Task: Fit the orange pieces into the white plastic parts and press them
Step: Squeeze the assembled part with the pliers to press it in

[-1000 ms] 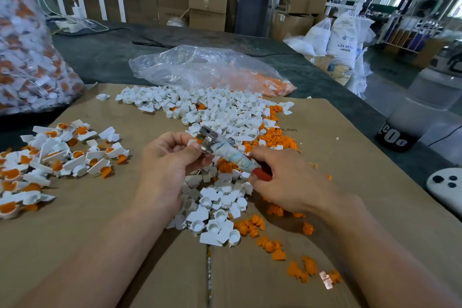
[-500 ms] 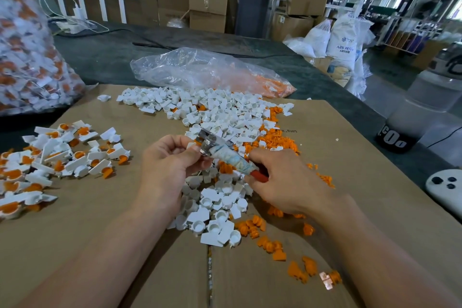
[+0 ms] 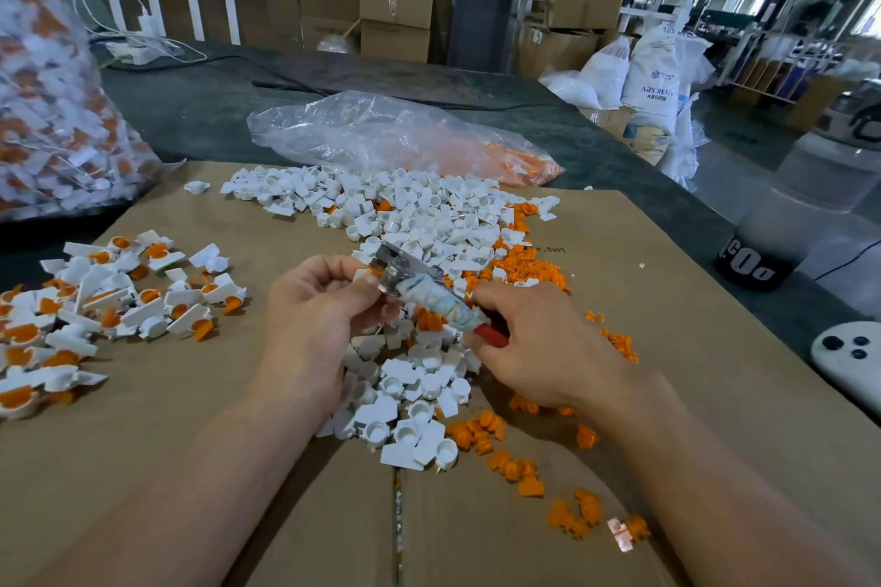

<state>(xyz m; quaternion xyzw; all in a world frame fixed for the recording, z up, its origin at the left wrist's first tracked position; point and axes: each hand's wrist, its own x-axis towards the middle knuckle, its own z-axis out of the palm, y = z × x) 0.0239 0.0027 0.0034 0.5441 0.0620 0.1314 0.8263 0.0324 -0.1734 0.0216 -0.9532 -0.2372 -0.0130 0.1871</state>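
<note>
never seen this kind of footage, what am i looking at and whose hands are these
No machine here: a person's two bare hands, filmed by a camera worn on their head, looking forward and down. The right hand grips the handle of a small metal tool; the left hand pinches at its metal head, and whether a part sits there is hidden. On the cardboard sheet lie loose white plastic parts, orange pieces and, at the left, fitted parts with orange inside. A clear bag behind holds more orange pieces.
</note>
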